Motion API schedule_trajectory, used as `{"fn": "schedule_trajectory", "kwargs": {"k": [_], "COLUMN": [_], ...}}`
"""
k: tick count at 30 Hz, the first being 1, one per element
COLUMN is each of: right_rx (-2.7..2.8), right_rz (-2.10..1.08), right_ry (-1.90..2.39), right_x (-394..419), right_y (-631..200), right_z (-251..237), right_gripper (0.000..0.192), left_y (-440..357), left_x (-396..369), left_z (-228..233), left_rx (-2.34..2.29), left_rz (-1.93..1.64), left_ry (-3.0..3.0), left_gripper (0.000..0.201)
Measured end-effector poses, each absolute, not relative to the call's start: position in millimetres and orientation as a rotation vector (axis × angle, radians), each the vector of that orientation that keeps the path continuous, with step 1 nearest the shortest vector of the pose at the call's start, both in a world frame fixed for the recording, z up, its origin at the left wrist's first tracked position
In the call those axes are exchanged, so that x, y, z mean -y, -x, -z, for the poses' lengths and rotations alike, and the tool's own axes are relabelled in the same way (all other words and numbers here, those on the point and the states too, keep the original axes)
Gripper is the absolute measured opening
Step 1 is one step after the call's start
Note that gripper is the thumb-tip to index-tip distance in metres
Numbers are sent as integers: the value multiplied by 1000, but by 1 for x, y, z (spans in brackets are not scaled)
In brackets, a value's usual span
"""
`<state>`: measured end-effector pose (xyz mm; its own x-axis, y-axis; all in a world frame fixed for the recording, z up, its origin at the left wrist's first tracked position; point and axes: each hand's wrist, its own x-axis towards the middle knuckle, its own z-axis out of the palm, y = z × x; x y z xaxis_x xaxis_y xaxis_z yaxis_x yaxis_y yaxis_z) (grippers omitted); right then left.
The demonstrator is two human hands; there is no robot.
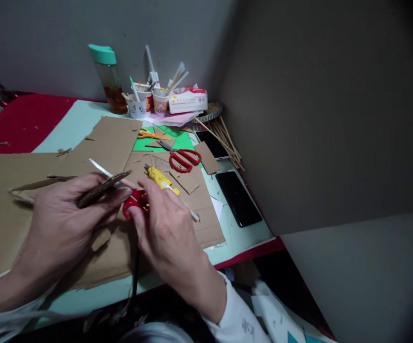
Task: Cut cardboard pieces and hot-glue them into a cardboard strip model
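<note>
**Cutting a Small Bit of Cardboard**

Two hands work close to the camera, low in the middle of the picture. White sleeves show at the wrists. The left hand (63, 214) pinches a thin cardboard piece (101, 189) between thumb and fingers, closed tight on it. The right hand (166, 228) is closed around the red handles of a pair of scissors (135, 202). Its silver blades (101, 169) point toward ten o'clock and meet the cardboard piece right where the left hand holds it. I cannot tell how far apart the blades are.

Under both hands lies a big cardboard sheet (113, 138) on a pale green table (74, 121).

At one o'clock from the hands sits a yellow cutter knife (161, 180). A bit farther, another red pair of scissors (183, 158) rests on green paper (177, 138), and orange scissors (151, 135) lie just past it. At three o'clock a black phone (238, 197) lies flat. At twelve o'clock, by the wall, stand paper cups (149, 102) full of sticks, a tissue pack (187, 100) and a bottle (109, 78) with a teal lid.

To cut well, I think the left fingers should stay back from the blades. The piece should sit deep in the scissors, near the joint, since cardboard is tough. Slow, small snips would likely keep the line neat.
</note>
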<state>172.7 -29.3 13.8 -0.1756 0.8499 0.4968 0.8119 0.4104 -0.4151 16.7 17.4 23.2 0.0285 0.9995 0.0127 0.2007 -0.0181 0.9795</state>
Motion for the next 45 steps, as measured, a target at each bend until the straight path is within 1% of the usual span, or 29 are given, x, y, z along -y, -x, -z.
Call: {"fn": "schedule_trajectory", "kwargs": {"k": [2, 4, 7, 11, 16, 22, 24, 28, 31, 34, 36, 41, 43, 45], "right_rx": [1974, 1897, 1794, 1899, 2075, 2527, 2606, 2685, 2674, 2591, 2483, 2156, 1826, 1635], "right_rz": [-5, 91, 164, 150, 89, -188, -196, -106, -54, -80, -150, -410, -816, -1057], "right_ry": [1520, 1777, 2017, 2126, 1999, 1475, 1390, 1280, 1232, 1228, 1237, 1200, 1056, 942], "right_x": [30, 29, 24, 16, 24, 50, 49, 39, 33, 28, 23, -4, -17, -27], "right_y": [-189, -213, -253, -281, -284, -277, -271, -262, -260, -261, -261, -245, -235, -226], "right_z": [-14, -14, -8, 6, 5, -11, -10, -2, 6, 7, -2, -43, -54, -58], "right_gripper": [27, 26, 18, 12, 16, 14, 15, 17, 20, 18, 16, 15, 12, 10], "left_y": [-22, -25, -23, -16, -14, -20, -23, -26, -23, -18, -15, -21, -26, -29], "left_x": [-19, -23, -31, -38, -44, -41, -37, -32, -35, -40, -42, -43, -42, -42], "left_z": [-28, -32, -33, -28, -23, -30, -33, -36, -34, -35, -38, -52, -52, -47], "left_rx": [-1241, -1134, -980, -869, -843, -853, -850, -822, -802, -767, -760, -809, -856, -909], "left_rz": [-1082, -1051, -948, -767, -698, -676, -681, -696, -702, -709, -718, -750, -780, -797], "left_ry": [-1337, -1237, -1053, -937, -1000, -1113, -1066, -985, -979, -985, -1006, -1064, -1023, -985], "left_gripper": [21, 21, 14, 12, 16, 33, 32, 22, 22, 22, 24, 24, 24, 30]}}
